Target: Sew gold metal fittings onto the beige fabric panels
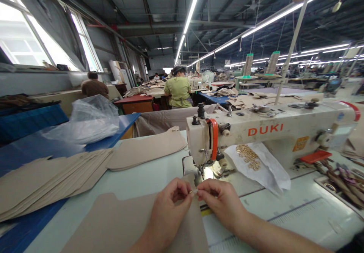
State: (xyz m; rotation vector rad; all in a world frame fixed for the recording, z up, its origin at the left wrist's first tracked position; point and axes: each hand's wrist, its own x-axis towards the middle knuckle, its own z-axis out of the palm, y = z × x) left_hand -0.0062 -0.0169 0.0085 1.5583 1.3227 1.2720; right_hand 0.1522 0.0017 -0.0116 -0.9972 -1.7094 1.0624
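A white sewing machine (273,131) is lettered orange; beige fabric (122,226) and a blue bin (25,124) are seen left of it.

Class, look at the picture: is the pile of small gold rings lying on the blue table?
No: the gold rings lie on white paper under the sewing machine arm.

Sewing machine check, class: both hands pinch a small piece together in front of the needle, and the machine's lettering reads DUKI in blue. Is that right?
Not quite. The head view shows the sewing machine's DUKI lettering in orange-red, not blue. The left hand and right hand do pinch a small piece together before the needle.
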